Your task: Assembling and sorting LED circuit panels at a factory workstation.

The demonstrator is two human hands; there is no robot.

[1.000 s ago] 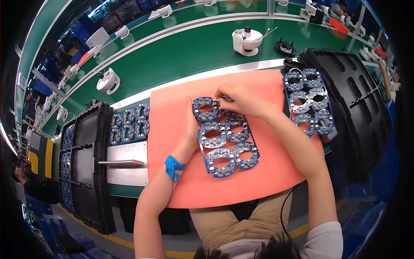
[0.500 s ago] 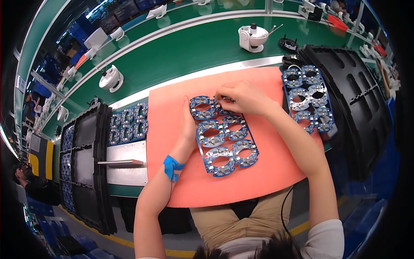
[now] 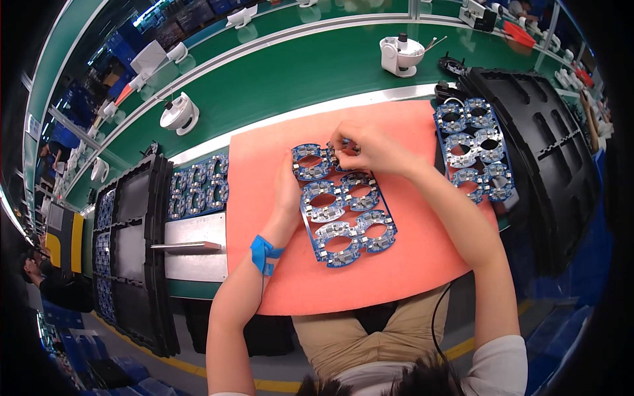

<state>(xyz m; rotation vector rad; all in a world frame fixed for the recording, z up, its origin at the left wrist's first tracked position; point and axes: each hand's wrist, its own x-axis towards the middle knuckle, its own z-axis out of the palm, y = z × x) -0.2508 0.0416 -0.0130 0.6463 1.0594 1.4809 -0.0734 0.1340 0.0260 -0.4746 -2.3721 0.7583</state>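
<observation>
A blue circuit board panel lies on the orange mat in front of me. It carries several boards with round openings, set in two columns. At its upper left edge, my left hand is closed against the side and holds the panel, its fingertips partly hidden. A blue strap circles my left wrist. Over the panel's upper right board, my right hand is closed in a pinch. Its fingers cover whatever sits between them, and they also hide part of that board.
Similar panels lie to the left and right of the mat. Black trays stand at the left and right. A metal plate is beside the mat. White devices stand on the green belt beyond.
The white devices and the black round part on the green belt have shifted to the right. My right hand has turned slightly over the same board; my left hand stays at the panel's edge.
</observation>
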